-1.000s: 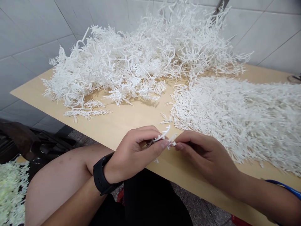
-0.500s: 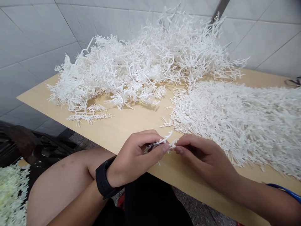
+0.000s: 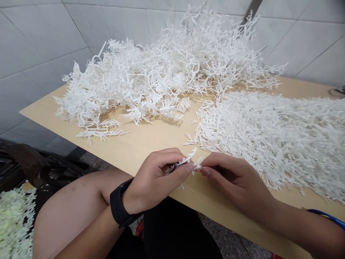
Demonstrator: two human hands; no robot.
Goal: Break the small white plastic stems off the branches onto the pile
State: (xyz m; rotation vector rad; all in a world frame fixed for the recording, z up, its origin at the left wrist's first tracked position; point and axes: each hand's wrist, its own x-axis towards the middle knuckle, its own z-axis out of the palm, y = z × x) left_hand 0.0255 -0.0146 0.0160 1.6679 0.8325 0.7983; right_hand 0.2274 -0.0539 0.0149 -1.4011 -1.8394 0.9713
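Over the near edge of the tan table (image 3: pixel 151 142), my left hand (image 3: pixel 161 178) pinches a small white branched piece (image 3: pixel 191 155) between thumb and fingers. Part of that piece is hidden inside the hand. My right hand (image 3: pixel 234 180) is closed at the fingertips on the right end of the white piece, close to the left thumb. Beyond my hands lies a tall tangled heap of white plastic branches (image 3: pixel 161 72). A flatter, denser layer of white sprigs (image 3: pixel 275 133) spreads on the right, just past my right hand.
Grey tiled walls (image 3: pixel 40 36) stand behind and left of the table. A metal bar (image 3: pixel 251 12) rises behind the heap. Pale green-white flowers (image 3: pixel 16 219) sit low at the left. A blue cord (image 3: pixel 326 215) is beside my right forearm.
The tips of the white piece between my hands have shifted slightly. Both hands keep nearly the same place and grip.
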